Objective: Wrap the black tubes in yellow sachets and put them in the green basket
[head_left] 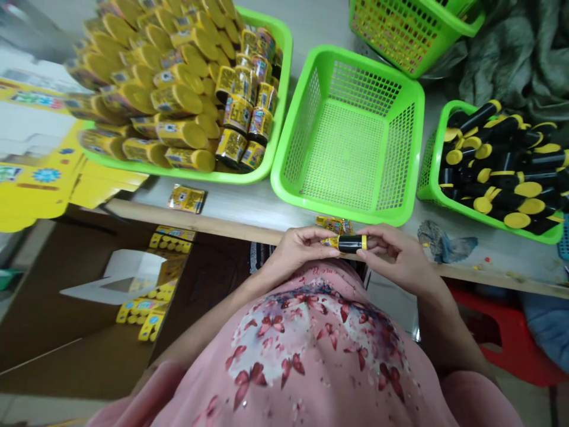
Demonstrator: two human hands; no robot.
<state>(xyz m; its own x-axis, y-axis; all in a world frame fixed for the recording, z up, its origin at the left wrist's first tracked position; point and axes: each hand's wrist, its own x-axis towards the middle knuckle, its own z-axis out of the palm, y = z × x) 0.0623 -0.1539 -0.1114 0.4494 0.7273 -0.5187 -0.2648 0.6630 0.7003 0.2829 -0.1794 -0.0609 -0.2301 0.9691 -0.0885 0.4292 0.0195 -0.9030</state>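
The left hand and right hand cover part of a black-and-yellow plastic cylinder, and there go the hands over a yellow foil packet! Up top, a lime-green plastic mesh basket runs off the frame, and print on the yellow-capped tubes is too small to read.

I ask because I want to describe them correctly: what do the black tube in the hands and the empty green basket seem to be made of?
The black tube looks like plastic, smooth with a soft sheen; its yellow cap looks similar, though it is too small to be sure. The green basket looks like moulded plastic: one bright colour, glossy rim, small square mesh holes.
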